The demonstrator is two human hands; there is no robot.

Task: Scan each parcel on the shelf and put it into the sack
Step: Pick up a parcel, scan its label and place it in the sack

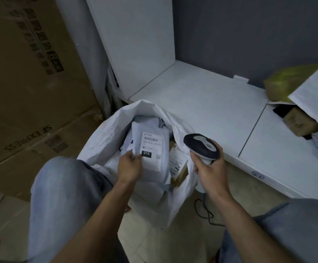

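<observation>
A white woven sack (105,137) stands open on the floor between my knees, with several parcels inside. My left hand (130,167) pinches the lower left edge of a grey poly-bag parcel (151,149) with a white label marked 010, held over the sack's mouth. Beside it in the sack lies a brown box with a label (179,166). My right hand (209,168) grips the handle of a black and white barcode scanner (201,146), just right of the sack. The white shelf (211,107) runs behind, with more parcels (302,122) piled at its right end.
Large brown cartons (27,73) stand on the left against the wall. The scanner's cable (204,211) trails on the tiled floor below my right hand. A yellow-green bag (283,80) and a white padded envelope (317,95) lie on the shelf's right end.
</observation>
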